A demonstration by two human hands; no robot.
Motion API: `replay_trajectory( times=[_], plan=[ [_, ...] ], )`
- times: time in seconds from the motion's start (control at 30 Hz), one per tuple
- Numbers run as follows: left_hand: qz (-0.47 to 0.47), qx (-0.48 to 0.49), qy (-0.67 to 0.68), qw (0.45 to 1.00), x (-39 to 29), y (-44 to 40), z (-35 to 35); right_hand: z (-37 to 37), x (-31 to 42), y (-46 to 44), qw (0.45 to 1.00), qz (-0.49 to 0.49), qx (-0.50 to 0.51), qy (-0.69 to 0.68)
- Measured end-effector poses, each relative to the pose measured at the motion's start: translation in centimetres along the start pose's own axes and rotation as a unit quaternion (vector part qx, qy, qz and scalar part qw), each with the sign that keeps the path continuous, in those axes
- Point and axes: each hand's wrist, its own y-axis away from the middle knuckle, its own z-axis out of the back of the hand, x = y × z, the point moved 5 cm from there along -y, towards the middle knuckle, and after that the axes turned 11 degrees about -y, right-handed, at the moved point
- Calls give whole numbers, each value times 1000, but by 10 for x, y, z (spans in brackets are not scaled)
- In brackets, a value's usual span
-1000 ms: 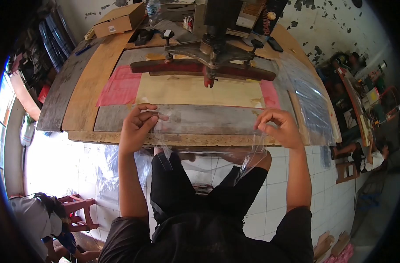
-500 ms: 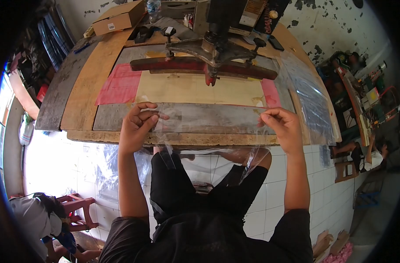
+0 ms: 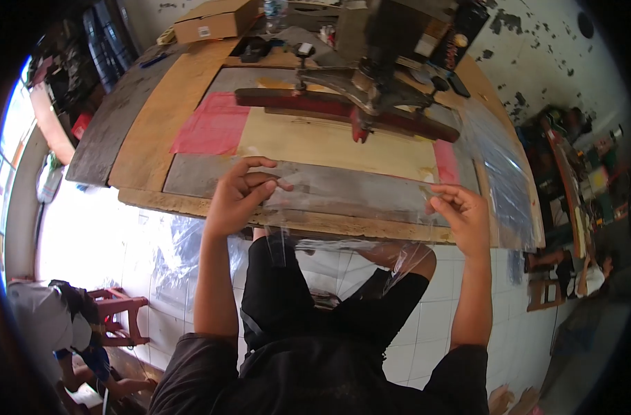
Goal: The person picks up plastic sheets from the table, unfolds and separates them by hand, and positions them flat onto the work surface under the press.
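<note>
A clear plastic sheet (image 3: 350, 243) stretches between my two hands, its lower part hanging past the table's front edge over my lap. My left hand (image 3: 238, 199) pinches its left top corner between thumb and fingers. At the opposite corner my right hand (image 3: 464, 213) is closed on the sheet in the same way. Beyond them a pale yellow panel (image 3: 329, 144) lies on the grey work plate (image 3: 211, 173), with pink patches (image 3: 211, 123) at its ends. A long red bar (image 3: 412, 123) on a dark metal press (image 3: 367, 76) hangs above the panel; both hands are apart from it.
More clear plastic (image 3: 502, 162) lies along the table's right side, and some hangs at the left front (image 3: 180, 252). A cardboard box (image 3: 215, 21), a bottle (image 3: 274, 14) and a phone (image 3: 458, 85) are at the back. Another person (image 3: 45, 325) sits near a red stool (image 3: 125, 315).
The head view has turned and tilted slightly, so the table now appears slanted and shifted right. Both hands keep their hold on the plastic sheet, nearly unchanged over the table's front.
</note>
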Motion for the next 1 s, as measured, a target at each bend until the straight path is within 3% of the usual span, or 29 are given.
replay_trajectory(
  times=[0.17, 0.27, 0.37, 0.8, 1.0],
  plan=[
    [-10, 16, 3, 1000, 5, -3, 3, -5, -35, -4, 1000, 20, -17, -16],
    [-2, 8, 56, 998, 1, -3, 0, -9, -56, -5, 995, 59, -73, -43],
    [6, 1, 9, 1000, -4, -3, -1, -9, -83, -5, 985, 85, -124, -79],
    [47, -29, -71, 996, -4, 1, -4, -13, -85, 3, 980, 102, -131, -110],
    [11, -35, -87, 996, -2, -1, -1, -10, -87, 3, 979, 100, -147, -99]
  ],
)
